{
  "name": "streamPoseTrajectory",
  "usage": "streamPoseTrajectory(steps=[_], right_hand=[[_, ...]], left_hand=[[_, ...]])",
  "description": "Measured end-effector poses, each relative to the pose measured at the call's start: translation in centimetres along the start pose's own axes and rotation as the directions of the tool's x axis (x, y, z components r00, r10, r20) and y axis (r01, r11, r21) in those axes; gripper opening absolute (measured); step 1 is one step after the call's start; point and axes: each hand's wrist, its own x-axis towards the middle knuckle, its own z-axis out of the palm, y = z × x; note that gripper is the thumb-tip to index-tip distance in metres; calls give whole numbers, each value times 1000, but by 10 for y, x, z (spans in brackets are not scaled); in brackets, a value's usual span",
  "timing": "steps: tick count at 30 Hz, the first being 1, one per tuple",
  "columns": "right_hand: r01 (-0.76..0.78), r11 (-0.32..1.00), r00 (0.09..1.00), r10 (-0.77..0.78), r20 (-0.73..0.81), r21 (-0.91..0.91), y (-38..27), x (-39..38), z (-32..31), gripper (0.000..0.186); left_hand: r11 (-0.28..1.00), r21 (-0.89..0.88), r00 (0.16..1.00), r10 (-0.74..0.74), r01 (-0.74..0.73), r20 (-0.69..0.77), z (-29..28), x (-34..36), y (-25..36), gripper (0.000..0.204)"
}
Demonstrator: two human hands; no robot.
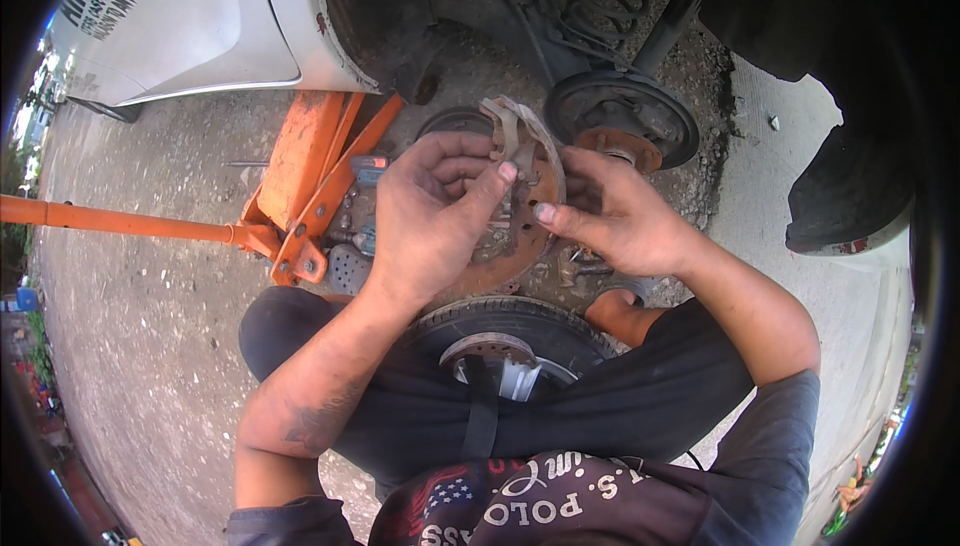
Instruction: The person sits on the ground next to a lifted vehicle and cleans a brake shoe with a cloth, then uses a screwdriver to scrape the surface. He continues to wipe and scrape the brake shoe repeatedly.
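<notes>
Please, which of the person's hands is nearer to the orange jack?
The left. The left hand is to the right of the orange jack, apart from it, holding a curved metal part; the right hand is farther right, beyond that part.

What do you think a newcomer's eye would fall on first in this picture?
Probably the bright orange jack at the left, its handle reaching the picture's edge. Next comes the curved metal part at the centre, between the left hand and right hand, with a tyre below them.

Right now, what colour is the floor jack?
Orange; the floor jack shows best in the head view.
</notes>
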Motion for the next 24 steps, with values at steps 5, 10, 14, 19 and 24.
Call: streamPoseTrajectory(steps=[5,10,14,19,24], right_hand=[[-91,988,995,86,50,121,-6,-1,-3,54],[-125,972,991,115,64,201,-6,1,-4,56],[-122,979,992,114,61,166,-5,1,-7,56],[-142,981,989,135,67,128,-4,2,-8,56],[-142,982,989,134,69,127,-2,2,-9,57]], left_hand=[[992,-108,992,-55,67,111,-6,2,2,27],[994,-87,988,-59,72,143,-6,2,0,25],[995,-3,979,-99,102,178,-5,2,1,21],[993,122,984,-19,-3,175,-3,-4,4,17],[926,314,972,163,-209,167,0,-9,3,15]])
